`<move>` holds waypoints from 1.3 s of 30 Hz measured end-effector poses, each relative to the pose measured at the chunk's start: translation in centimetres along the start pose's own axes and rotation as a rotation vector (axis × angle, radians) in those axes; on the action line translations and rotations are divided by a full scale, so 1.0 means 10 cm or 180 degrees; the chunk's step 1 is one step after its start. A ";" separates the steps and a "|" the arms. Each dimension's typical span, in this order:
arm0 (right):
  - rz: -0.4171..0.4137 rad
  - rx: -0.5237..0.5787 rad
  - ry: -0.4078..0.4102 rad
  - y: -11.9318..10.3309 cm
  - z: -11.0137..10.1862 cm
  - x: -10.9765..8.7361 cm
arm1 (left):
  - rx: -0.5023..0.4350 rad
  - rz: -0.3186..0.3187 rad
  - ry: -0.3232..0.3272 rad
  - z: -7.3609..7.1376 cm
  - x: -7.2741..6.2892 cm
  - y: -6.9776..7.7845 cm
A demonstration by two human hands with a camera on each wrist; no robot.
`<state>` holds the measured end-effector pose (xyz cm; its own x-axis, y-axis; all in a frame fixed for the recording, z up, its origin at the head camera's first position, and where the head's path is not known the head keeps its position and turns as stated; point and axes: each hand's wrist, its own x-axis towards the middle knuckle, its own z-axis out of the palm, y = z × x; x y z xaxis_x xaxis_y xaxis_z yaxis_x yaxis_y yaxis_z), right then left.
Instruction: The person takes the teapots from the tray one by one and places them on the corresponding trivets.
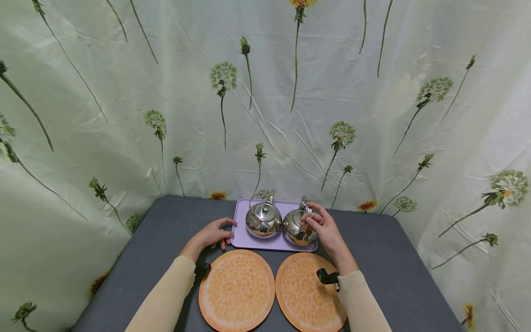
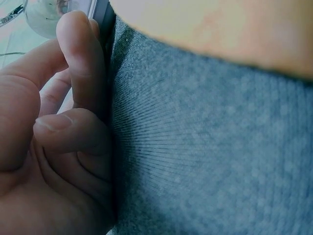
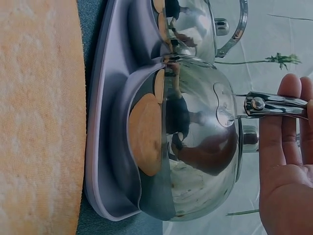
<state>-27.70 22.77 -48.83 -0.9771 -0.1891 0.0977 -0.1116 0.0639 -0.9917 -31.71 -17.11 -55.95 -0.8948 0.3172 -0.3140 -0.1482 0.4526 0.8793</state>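
Two shiny steel kettles stand side by side on a lilac tray (image 1: 239, 230). My right hand (image 1: 325, 229) holds the raised handle (image 3: 274, 104) of the right kettle (image 3: 205, 147), fingers passing under it in the right wrist view. That kettle sits upright on the tray, its lid knob partly behind the hand. The left kettle (image 1: 263, 222) has its handle up and nobody's hand on it. At the tray's left edge rests my left hand (image 1: 212, 233), fingertips right at the rim and fingers loosely bent; in the left wrist view its lower side lies along the dark tabletop.
Two round orange placemats, the left one (image 1: 236, 290) and the right one (image 1: 309, 290), lie side by side in front of the tray. The dark grey table (image 1: 166, 240) ends against a pale curtain (image 1: 186, 115) printed with dandelions.
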 end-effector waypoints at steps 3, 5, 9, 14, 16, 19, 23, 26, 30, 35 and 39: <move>-0.0008 0.0029 0.0012 -0.03 0.01 -0.02 | -0.0014 -0.0016 0.0005 0.00 0.00 0.00; -0.0028 0.0040 0.0012 -0.06 0.01 -0.03 | -0.0030 -0.0023 0.0013 0.01 0.00 0.01; -0.0096 0.0072 -0.0014 -0.11 0.01 -0.07 | -0.0022 -0.0030 0.0040 0.01 -0.01 0.01; -0.0113 0.0107 -0.0056 -0.15 0.01 -0.13 | 0.0007 -0.0081 0.0064 0.01 -0.01 0.01; -0.0123 0.0114 -0.0065 -0.16 0.00 -0.15 | 0.0016 -0.0078 0.0073 0.01 -0.01 0.01; -0.0148 0.0129 -0.0086 -0.18 0.00 -0.17 | 0.0011 -0.0073 0.0086 0.01 -0.01 0.01; -0.0191 0.0151 -0.0096 -0.20 0.01 -0.21 | 0.0020 -0.0080 0.0083 0.01 -0.01 0.01; -0.0201 0.0141 -0.0099 -0.21 0.02 -0.24 | 0.0020 -0.0081 0.0070 0.02 -0.01 0.01; -0.0216 0.0114 -0.0122 -0.24 0.04 -0.29 | 0.0027 -0.0058 0.0035 0.02 -0.02 0.01; -0.0281 0.0144 -0.0155 -0.30 0.07 -0.35 | 0.0008 -0.0056 0.0036 0.02 -0.03 0.02; -0.0345 0.0124 -0.0175 -0.35 0.10 -0.40 | -0.0005 -0.0064 0.0054 0.02 -0.01 0.01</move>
<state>-23.24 22.37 -45.86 -0.9481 -0.2464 0.2008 -0.2078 0.0023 -0.9782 -31.55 -16.87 -55.88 -0.8986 0.2940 -0.3256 -0.1667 0.4575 0.8735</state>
